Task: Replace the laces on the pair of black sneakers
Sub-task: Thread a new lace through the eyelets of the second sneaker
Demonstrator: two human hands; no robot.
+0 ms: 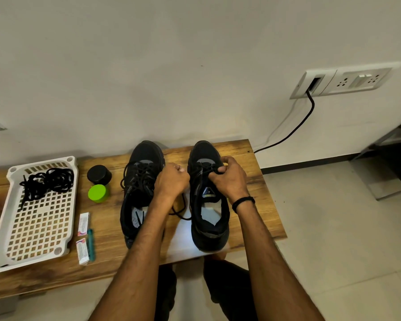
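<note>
Lace [180, 214] pinched by left hand [171, 179], right hand [232, 179], near table [264, 205] edge.

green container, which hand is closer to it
Left. The left hand is just past the left sneaker from the green container; the right hand is farther right, on the right sneaker.
</note>
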